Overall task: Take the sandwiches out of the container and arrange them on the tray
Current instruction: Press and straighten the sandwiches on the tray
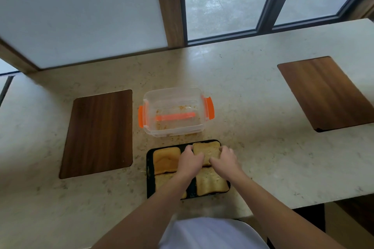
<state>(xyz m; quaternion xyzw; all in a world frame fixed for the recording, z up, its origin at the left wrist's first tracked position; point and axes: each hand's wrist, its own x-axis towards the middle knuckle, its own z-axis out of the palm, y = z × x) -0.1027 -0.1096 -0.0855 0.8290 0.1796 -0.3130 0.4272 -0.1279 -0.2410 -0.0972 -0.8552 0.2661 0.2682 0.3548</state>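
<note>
A black tray (149, 159) lies on the counter right in front of me with several toasted sandwiches on it. My left hand (189, 160) and my right hand (224, 158) both grip the sides of the far-right sandwich (206, 150), which rests on the tray. Another sandwich (166, 157) sits at the far left, one (211, 184) at the near right, and one (162, 181) at the near left is partly hidden by my left forearm. Behind the tray stands the clear container (172, 111) with orange clips, holding only crumbs.
A dark wooden board (99, 133) is set into the counter at the left, another wooden board (325, 93) at the far right. Crumbs lie between the container and the tray. The counter's edge drops off at the right (303, 204). Windows stand behind the counter.
</note>
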